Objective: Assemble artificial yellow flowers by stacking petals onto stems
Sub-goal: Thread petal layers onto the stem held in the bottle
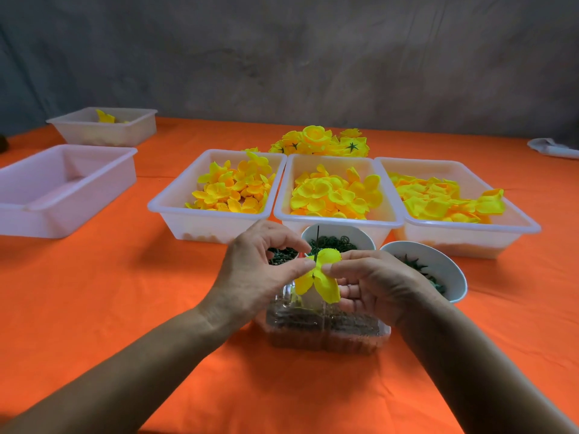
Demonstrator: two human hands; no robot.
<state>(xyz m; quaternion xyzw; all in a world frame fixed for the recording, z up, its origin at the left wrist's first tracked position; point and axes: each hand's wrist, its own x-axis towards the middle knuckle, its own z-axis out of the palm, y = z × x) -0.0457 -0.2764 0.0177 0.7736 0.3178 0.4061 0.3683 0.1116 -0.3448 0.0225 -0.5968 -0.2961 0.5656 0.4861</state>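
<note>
A yellow petal piece (326,278) is threaded on a thin dark stem (317,238) that sticks up above it. My left hand (260,274) pinches the petal from the left with thumb and fingertips. From the right, my right hand (372,283) pinches the same petal, its other fingers curled under the petal. Both hands hover over a clear plastic box (322,330) of dark parts. Three white trays of loose yellow petals stand behind: left (175,202), middle (283,211), right (529,228). Finished yellow flowers (319,140) lie in a heap beyond them.
Three white bowls with dark green parts stand behind my hands: one mostly hidden (282,255), one in the middle (360,234), one to the right (451,261). Two more trays stand at far left, one near (59,198) and one far (125,133). The table has an orange cloth (94,292).
</note>
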